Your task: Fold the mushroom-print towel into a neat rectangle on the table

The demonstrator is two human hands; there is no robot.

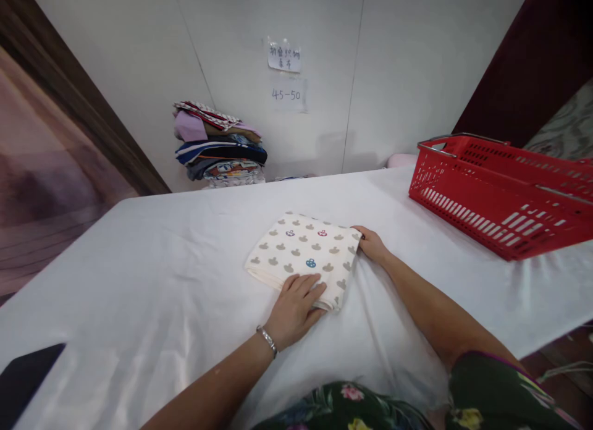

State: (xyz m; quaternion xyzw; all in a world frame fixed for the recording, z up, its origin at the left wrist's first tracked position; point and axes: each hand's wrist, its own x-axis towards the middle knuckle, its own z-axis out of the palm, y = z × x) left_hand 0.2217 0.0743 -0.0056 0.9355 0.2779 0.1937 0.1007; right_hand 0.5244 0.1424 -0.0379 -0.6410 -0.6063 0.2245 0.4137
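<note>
A folded cream cloth (pixel 303 241) printed with grey mushroom shapes and a few coloured ones lies on the white-covered table (pixel 152 269). My left hand (pixel 296 309) rests on its near edge, fingers stretched out flat over the print and thumb beside the lower edge. At the far right corner, my right hand (pixel 371 243) has its fingers closed on the fabric. Part of that hand's grip is hidden by the cloth. Layered folds show along the near side of the cloth.
A red plastic basket (pixel 463 201) with metal handles stands on the right. Beyond the table's far edge, a stack of folded clothes (pixel 220 146) sits against the wall. A dark flat object (pixel 30 380) lies at the lower left. Paper signs (pixel 286 95) hang on the wall.
</note>
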